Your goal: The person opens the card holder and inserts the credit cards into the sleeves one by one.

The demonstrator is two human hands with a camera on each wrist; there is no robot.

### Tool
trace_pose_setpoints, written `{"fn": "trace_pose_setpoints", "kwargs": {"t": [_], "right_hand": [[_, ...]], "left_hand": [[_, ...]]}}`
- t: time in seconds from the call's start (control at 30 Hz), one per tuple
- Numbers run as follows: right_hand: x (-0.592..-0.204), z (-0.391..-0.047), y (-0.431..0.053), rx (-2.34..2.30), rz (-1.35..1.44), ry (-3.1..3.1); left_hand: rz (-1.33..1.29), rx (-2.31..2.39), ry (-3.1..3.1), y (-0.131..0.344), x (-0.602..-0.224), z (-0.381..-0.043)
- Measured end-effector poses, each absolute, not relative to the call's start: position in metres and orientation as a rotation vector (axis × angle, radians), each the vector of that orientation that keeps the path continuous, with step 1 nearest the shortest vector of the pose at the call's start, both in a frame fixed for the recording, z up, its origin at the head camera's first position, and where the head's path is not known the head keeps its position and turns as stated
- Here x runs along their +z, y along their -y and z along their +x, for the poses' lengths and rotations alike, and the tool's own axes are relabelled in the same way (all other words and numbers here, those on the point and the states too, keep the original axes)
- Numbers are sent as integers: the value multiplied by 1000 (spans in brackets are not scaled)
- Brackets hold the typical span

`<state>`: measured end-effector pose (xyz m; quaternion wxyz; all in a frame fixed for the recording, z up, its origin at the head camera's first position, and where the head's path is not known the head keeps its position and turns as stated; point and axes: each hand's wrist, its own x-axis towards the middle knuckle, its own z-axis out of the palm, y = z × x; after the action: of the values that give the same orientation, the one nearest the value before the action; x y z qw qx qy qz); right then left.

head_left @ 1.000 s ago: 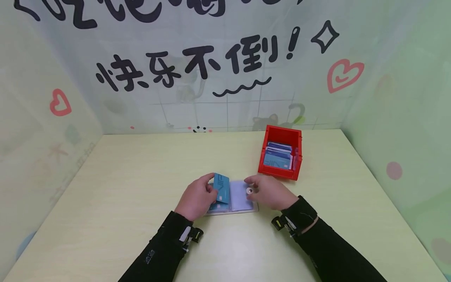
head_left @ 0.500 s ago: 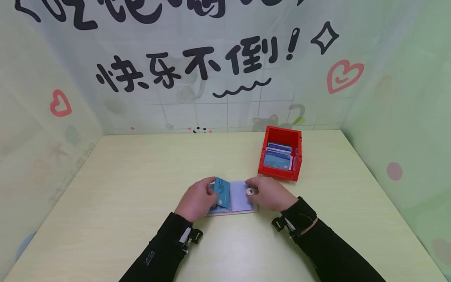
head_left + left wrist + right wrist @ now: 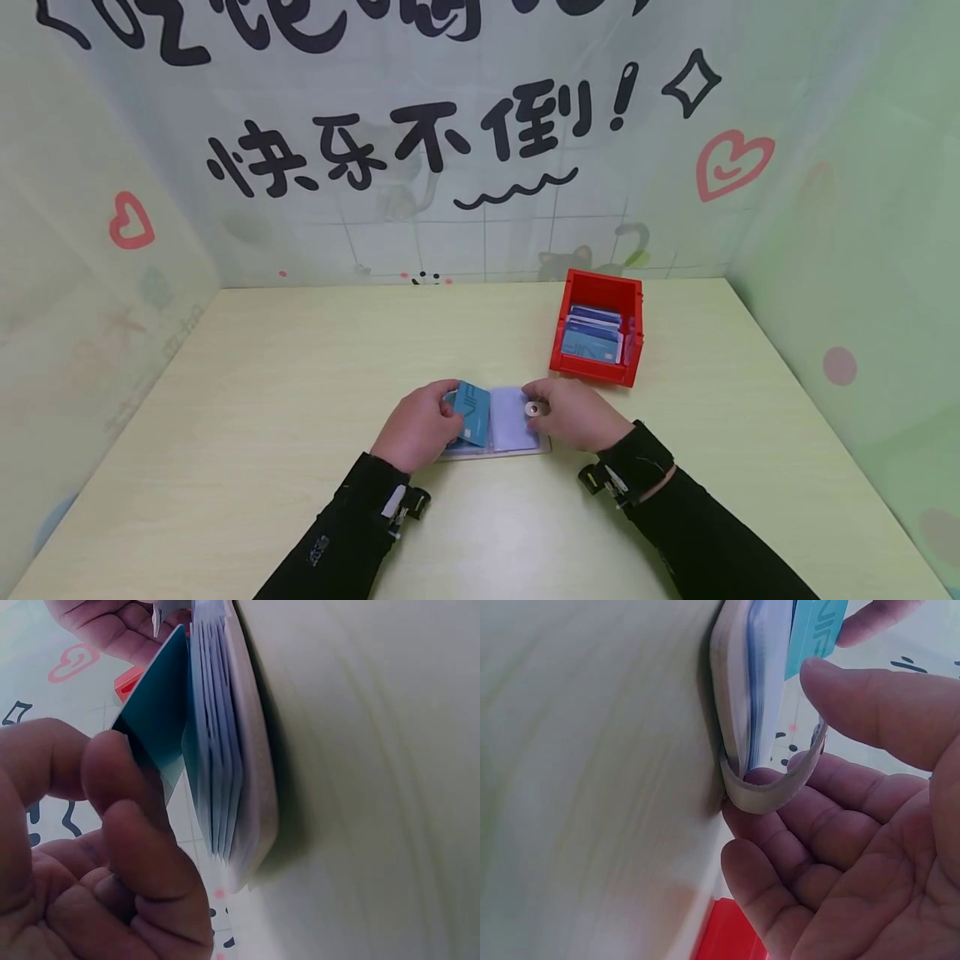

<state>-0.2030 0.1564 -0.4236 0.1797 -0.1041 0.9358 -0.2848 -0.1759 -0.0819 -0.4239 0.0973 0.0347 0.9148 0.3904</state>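
A card holder (image 3: 514,420) lies spread on the table, its clear sleeves showing. Over its left page, my left hand (image 3: 420,425) pinches a teal card (image 3: 472,412) between thumb and fingers. The card tilts away from the sleeves in the left wrist view, and its lower edge meets the page. Another teal card shows partly beneath it. At the holder's right edge, my right hand (image 3: 577,412) holds the page side, with curled fingers around the closure strap (image 3: 769,795). The strap's round snap (image 3: 534,408) shows between thumb and index finger.
A red bin (image 3: 596,367) with several blue and teal cards (image 3: 591,340) stands behind the right hand. Printed cloth walls (image 3: 480,242) close off the table (image 3: 337,333) at the back and both sides.
The teal card in my left hand has come down slightly toward the front of the left page, covering more of the card beneath. My right hand has barely moved.
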Motion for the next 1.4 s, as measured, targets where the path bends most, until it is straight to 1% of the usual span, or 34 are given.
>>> {"fn": "trace_pose_setpoints", "kwargs": {"t": [0.93, 1.4], "right_hand": [[-425, -202, -155, -791, -285, -2658], [-424, -199, -155, -782, -291, -2661]], "left_hand": [[104, 1107, -2721, 75, -431, -175], [81, 1078, -2716, 71, -427, -171]]}}
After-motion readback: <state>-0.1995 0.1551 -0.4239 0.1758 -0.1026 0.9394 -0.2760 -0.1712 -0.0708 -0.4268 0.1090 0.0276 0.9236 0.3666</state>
